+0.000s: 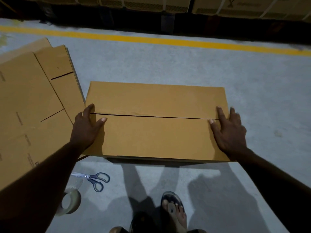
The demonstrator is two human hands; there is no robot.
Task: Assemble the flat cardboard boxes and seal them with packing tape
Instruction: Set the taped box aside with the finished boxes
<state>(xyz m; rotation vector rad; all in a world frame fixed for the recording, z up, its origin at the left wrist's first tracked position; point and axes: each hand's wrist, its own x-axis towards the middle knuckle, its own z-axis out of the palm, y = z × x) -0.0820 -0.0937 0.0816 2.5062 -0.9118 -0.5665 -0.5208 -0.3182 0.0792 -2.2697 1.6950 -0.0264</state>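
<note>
An assembled brown cardboard box [156, 132] stands on the grey floor in front of me, its two top flaps folded down and meeting at a dark seam across the middle. My left hand [85, 126] presses flat on the box's left end, fingers spread over the seam. At the right end my right hand [230, 130] presses flat the same way. A roll of clear packing tape [71, 201] lies on the floor at lower left, partly behind my left forearm. No tape shows on the seam.
Flat unfolded cardboard boxes [33, 106] lie stacked to the left. Scissors [96, 180] with grey-blue handles rest on the floor near the tape. My sandalled foot [175, 211] is at the bottom. A yellow floor line [168, 41] and strapped cartons [252, 7] lie beyond.
</note>
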